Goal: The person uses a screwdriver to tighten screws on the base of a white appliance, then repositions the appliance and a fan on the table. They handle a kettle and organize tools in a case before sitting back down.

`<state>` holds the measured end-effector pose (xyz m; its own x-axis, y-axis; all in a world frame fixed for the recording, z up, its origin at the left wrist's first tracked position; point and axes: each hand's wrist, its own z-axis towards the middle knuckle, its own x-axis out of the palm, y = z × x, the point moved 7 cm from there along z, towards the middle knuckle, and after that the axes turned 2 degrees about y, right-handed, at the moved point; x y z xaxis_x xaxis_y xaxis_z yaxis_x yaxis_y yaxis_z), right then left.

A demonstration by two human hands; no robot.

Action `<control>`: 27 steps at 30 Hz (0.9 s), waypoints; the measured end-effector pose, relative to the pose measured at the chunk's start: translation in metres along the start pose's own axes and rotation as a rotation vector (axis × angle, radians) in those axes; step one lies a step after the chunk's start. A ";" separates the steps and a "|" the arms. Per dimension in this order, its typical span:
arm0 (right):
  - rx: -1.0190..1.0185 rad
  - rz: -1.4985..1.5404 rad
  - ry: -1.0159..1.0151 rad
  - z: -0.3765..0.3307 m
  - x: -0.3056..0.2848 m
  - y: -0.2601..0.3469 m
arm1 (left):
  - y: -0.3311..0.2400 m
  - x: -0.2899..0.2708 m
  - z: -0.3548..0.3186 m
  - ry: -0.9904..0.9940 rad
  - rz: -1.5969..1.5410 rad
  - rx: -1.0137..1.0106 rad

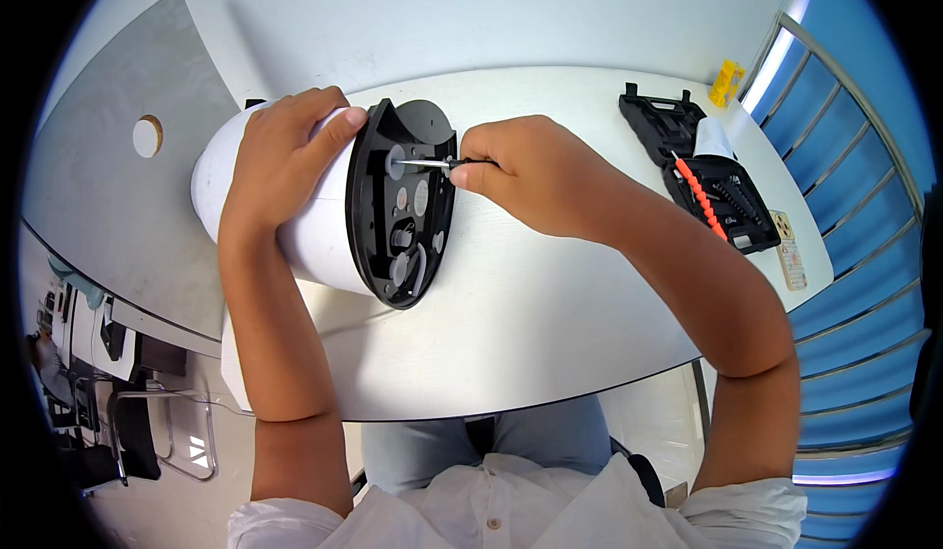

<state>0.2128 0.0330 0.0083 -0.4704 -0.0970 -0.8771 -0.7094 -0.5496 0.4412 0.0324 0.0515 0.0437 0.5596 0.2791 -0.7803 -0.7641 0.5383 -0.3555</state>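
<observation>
I'm watching the counter (550, 323) carrying a white rounded cylinder (324, 245), lying on its side at the left end, its black base (381, 210) facing right. That curved shell could be rolling if the steadying is failing: the left hand (290, 151) is only draping over it, bracing without encircling. The right hand (521, 171) is pinching a slim metal tool (427, 163), seemingly pointing its tip into a round pale pad (395, 161) on the base. With a poor angle, I'm judging, the tip could be skidding and scratching plastic; overpressing could be tearing the pad.
</observation>
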 end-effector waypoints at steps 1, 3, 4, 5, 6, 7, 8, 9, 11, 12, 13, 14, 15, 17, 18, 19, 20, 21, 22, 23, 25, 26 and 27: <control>0.039 0.040 0.034 0.000 0.003 -0.001 | 0.002 0.000 -0.001 -0.002 -0.023 -0.022; 0.054 0.033 -0.160 -0.014 0.002 0.000 | 0.007 0.000 -0.004 -0.007 -0.046 -0.048; 0.062 0.032 -0.256 -0.024 0.004 0.000 | 0.008 0.000 -0.004 -0.009 -0.044 -0.054; 0.023 0.078 -0.249 -0.034 0.016 0.000 | 0.009 0.000 -0.004 -0.015 -0.046 -0.060; -0.013 0.117 -0.243 -0.046 0.029 -0.004 | 0.009 0.001 -0.003 -0.011 -0.049 -0.064; -0.048 0.156 -0.236 -0.056 0.043 -0.006 | 0.009 0.001 -0.002 -0.006 -0.051 -0.068; -0.057 0.149 -0.211 -0.065 0.054 -0.006 | 0.008 0.002 -0.001 0.000 -0.056 -0.069; -0.072 0.143 -0.183 -0.072 0.065 -0.006 | 0.008 0.002 -0.001 -0.001 -0.064 -0.078; -0.104 0.090 -0.219 -0.077 0.074 -0.002 | 0.008 0.002 -0.002 -0.001 -0.082 -0.094; -0.109 0.076 -0.222 -0.077 0.075 -0.001 | 0.010 0.002 -0.002 0.001 -0.075 -0.092; -0.113 0.061 -0.226 -0.077 0.075 0.000 | 0.011 0.003 -0.003 0.010 -0.070 -0.099; -0.126 0.067 -0.238 -0.076 0.075 0.001 | 0.012 0.003 -0.003 0.017 -0.059 -0.106; -0.138 0.071 -0.250 -0.074 0.073 0.001 | 0.012 0.002 -0.002 0.024 -0.049 -0.111; -0.168 0.082 -0.282 -0.072 0.073 0.003 | 0.011 0.001 -0.003 0.015 -0.054 -0.115; -0.187 0.089 -0.302 -0.071 0.073 0.003 | 0.011 0.001 -0.004 0.012 -0.057 -0.118; -0.205 0.096 -0.322 -0.071 0.073 0.004 | 0.011 0.001 -0.004 0.010 -0.055 -0.117; -0.203 0.095 -0.314 -0.071 0.074 0.004 | 0.012 0.002 -0.003 0.008 -0.054 -0.115; -0.202 0.095 -0.307 -0.070 0.075 0.003 | 0.012 0.002 -0.003 0.007 -0.053 -0.113; -0.201 0.095 -0.300 -0.070 0.076 0.003 | 0.012 0.002 -0.003 0.006 -0.056 -0.108; -0.194 0.093 -0.288 -0.069 0.076 0.003 | 0.011 0.002 -0.003 0.005 -0.059 -0.102; -0.182 0.089 -0.266 -0.069 0.076 0.004 | 0.010 0.002 -0.003 0.003 -0.065 -0.092; -0.182 0.085 -0.264 -0.068 0.076 0.004 | 0.011 0.002 -0.003 0.002 -0.068 -0.088; -0.182 0.080 -0.263 -0.068 0.076 0.005 | 0.011 0.002 -0.003 0.001 -0.071 -0.083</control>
<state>0.2092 -0.0330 -0.0694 -0.6572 0.0584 -0.7514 -0.5701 -0.6907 0.4450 0.0247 0.0558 0.0370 0.6130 0.2418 -0.7521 -0.7466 0.4886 -0.4515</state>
